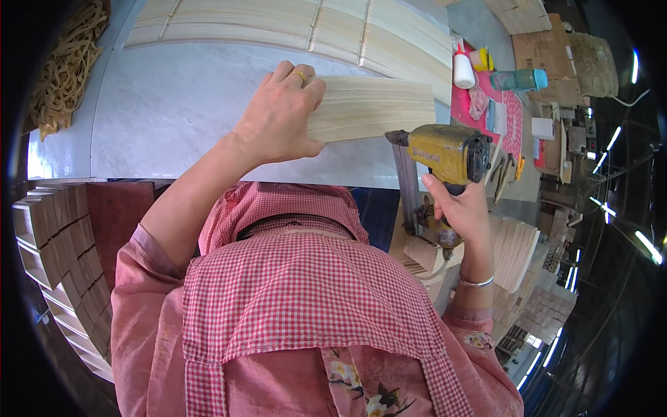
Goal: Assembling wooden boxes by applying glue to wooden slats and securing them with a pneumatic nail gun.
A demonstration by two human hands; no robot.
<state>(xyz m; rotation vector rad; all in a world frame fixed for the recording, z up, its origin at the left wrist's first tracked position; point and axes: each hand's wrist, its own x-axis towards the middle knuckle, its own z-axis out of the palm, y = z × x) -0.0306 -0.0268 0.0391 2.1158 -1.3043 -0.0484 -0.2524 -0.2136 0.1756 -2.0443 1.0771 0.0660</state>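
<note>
Yellow metal nail gun (445, 154) is clenched by the handle in right hand (458, 208), nose beside the pale thin wooden slat (372, 108). Slat is pinned flat on white tabletop (167, 104) under left hand (281, 118); fingers are best kept clear of the nose. Farther off, white glue bottle (463, 68), contents unseen.

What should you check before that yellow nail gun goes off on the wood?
1. Left hand holding the thin wood strip flat on the white table: ok.
2. Right hand has a full grip on the yellow nail gun: ok.
3. Gun's nose set on the wood: cannot tell, the nose is hidden.
4. Left fingers well away from the gun: ok, they sit at the strip's far end.
5. Finger on the trigger: cannot tell.
</note>
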